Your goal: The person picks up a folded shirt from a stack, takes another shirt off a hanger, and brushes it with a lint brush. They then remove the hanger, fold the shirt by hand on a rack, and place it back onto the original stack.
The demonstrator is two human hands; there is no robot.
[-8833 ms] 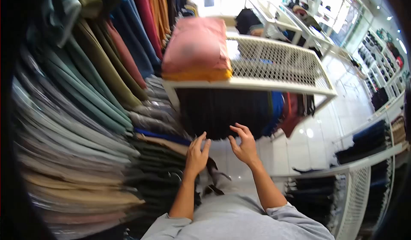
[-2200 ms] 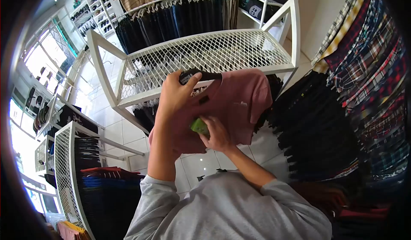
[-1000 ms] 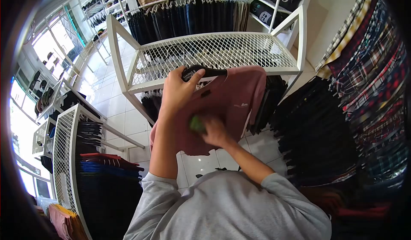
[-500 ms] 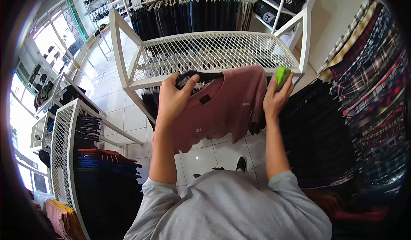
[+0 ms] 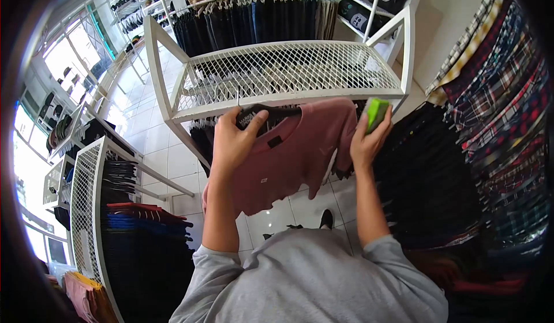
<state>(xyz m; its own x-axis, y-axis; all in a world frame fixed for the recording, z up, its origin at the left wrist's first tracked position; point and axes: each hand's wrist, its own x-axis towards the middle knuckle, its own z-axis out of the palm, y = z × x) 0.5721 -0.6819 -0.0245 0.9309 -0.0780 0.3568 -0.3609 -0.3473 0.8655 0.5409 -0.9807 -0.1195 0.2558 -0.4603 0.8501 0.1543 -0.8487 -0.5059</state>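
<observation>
Pink shirt (image 5: pixel 277 164), black hanger (image 5: pixel 284 112) clamped in left hand (image 5: pixel 232 144) at neckline; green tool (image 5: pixel 376 113), gripped in right hand (image 5: pixel 367 145), now beside shirt, off its front; white label (image 5: pixel 264 180) exposed there, apparently applied.

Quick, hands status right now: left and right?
Left hand: closed on the black hanger carrying the pink T-shirt.
Right hand: closed around a green-and-grey block.
</observation>
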